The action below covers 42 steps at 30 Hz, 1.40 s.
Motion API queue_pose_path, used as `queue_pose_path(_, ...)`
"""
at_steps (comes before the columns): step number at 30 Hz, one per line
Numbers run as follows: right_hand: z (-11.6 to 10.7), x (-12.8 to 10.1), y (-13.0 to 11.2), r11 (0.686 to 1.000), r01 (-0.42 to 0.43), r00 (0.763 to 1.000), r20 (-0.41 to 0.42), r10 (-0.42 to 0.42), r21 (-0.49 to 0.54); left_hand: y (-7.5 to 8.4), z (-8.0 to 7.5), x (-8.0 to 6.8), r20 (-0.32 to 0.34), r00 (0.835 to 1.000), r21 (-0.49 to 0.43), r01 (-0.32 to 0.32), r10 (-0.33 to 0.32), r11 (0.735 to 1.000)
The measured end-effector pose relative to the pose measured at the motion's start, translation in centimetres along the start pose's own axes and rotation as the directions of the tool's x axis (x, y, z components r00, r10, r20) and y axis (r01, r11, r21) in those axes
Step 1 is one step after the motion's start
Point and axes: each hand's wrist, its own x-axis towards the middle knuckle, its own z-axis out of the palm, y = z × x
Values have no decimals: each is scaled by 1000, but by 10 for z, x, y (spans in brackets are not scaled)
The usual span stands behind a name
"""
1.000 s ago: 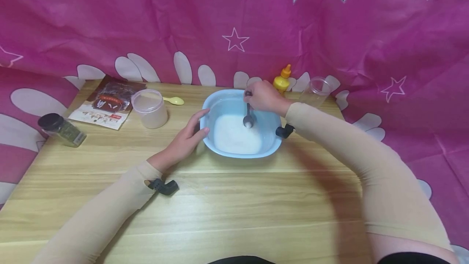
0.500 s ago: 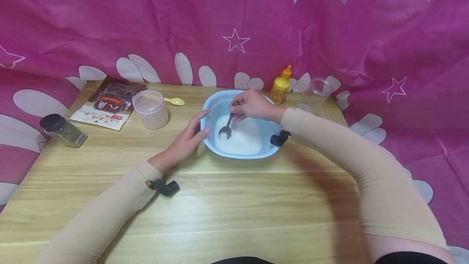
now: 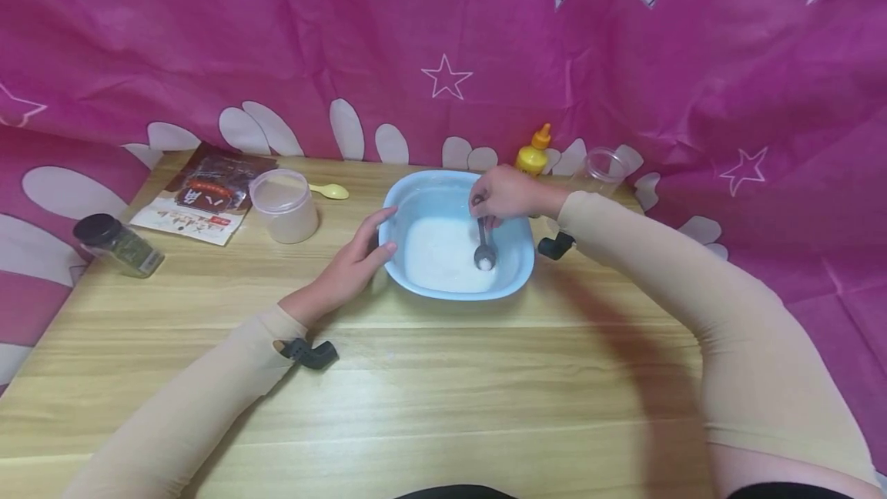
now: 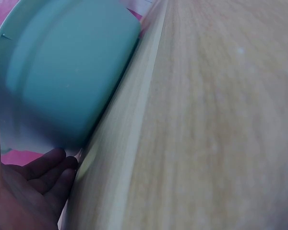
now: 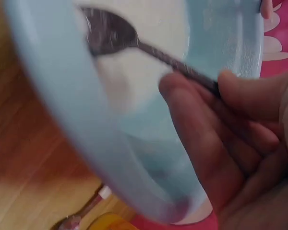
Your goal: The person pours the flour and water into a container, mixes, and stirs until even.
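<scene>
One basin (image 3: pixel 409 199); two spoons (image 3: pixel 483 241) (image 3: pixel 331 190); one tub (image 3: pixel 283 206); one spice jar (image 3: pixel 118 245); one packet (image 3: pixel 204 195); one bottle (image 3: pixel 533 154); one cup (image 3: pixel 601 169).

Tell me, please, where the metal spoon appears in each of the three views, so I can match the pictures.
Head view: the metal spoon stands right of centre inside the blue basin, held by the right hand.
Left wrist view: the spoon is not in it; only the basin's outer wall shows.
Right wrist view: the spoon lies at upper left, over the white contents.
Shared landmark: the blue basin.
</scene>
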Motion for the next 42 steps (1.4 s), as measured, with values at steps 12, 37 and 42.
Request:
queue_pose_path(12,11,11,-8,994,80,935,-340,-99,-68,-2,1,-2,-3,1000,-13,-11,11,1000)
queue_pose_path(37,33,-2,-25,939,240,963,58,-261,244,1,0,-1,-4,1000,9,-27,27,1000)
queue_pose_path(42,28,-7,-21,951,205,964,120,-237,230,0,0,-1,-1,1000,3,-19,19,1000)
